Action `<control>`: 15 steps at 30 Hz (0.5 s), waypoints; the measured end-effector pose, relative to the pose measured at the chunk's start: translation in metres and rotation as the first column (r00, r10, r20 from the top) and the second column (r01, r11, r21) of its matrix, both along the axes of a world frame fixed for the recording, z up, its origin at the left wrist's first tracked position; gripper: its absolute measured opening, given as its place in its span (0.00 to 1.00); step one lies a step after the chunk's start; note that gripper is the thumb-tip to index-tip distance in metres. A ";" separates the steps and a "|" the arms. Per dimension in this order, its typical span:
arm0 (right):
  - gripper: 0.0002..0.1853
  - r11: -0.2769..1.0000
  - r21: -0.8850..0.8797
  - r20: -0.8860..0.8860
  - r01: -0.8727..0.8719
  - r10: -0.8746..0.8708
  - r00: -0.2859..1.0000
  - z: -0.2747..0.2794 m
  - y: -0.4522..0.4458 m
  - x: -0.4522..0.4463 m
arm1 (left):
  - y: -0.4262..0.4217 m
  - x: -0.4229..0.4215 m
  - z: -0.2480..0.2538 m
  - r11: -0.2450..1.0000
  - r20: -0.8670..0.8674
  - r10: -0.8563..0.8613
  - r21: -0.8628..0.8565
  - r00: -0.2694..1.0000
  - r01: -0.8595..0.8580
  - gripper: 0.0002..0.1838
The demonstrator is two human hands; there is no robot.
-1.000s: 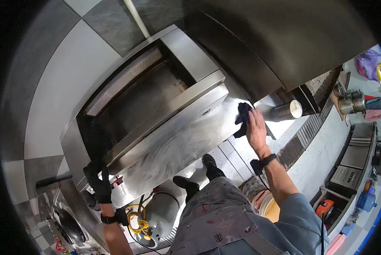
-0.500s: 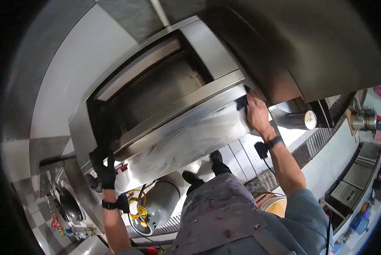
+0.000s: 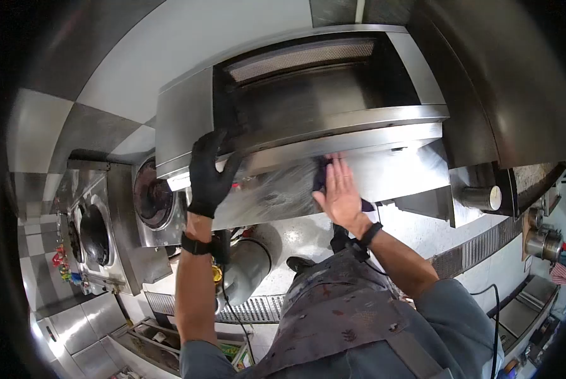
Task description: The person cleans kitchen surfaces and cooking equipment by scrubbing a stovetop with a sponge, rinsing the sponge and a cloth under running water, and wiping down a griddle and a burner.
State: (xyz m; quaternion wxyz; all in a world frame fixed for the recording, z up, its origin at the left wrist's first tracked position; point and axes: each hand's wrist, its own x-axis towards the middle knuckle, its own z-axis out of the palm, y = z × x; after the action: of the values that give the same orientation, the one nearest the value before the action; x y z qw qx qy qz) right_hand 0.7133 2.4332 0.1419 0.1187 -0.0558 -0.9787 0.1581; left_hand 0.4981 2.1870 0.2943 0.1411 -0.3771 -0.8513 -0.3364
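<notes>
A stainless steel unit (image 3: 201,107) with a wide dark opening fills the upper middle. Below its front lip slopes a steel panel (image 3: 267,196), streaked with whitish smears. My right hand (image 3: 341,196), bare, lies flat with fingers extended, pressing a dark cloth (image 3: 321,175) onto the panel; bits of the cloth show on both sides of the hand. In a black glove, my left hand (image 3: 208,174) is at the left part of the front lip, its thumb apart from the fingers. How firmly it touches the lip I cannot tell.
At left are a burner with a dark wok (image 3: 95,234) and another round burner (image 3: 153,196). A grey gas cylinder (image 3: 248,265) stands below the panel. A metal cylinder (image 3: 485,198) sits at right. Floor grating (image 3: 478,246) and pots (image 3: 543,243) lie further right.
My right hand has moved from the panel's right end toward its middle with the cloth. The view has turned and shifted, and my left hand appears higher on the unit's front.
</notes>
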 end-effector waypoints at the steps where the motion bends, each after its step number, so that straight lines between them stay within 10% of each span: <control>1: 0.46 1.000 0.019 0.059 -0.016 0.015 0.998 -0.005 -0.021 -0.007 | -0.003 0.009 0.008 1.000 -0.005 0.002 0.010 1.000 -0.002 0.28; 15: 0.51 0.977 0.046 0.004 -0.206 0.206 0.979 -0.010 -0.264 -0.063 | -0.256 0.188 -0.057 0.952 0.353 0.233 0.105 0.906 -0.286 0.26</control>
State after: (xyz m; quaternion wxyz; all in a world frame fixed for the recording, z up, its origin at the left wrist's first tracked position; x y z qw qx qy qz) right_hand 0.6505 2.1693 0.1324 0.1031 0.0486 -0.9826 0.1469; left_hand 0.6863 1.9315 0.2376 0.0660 -0.1852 -0.8768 -0.4389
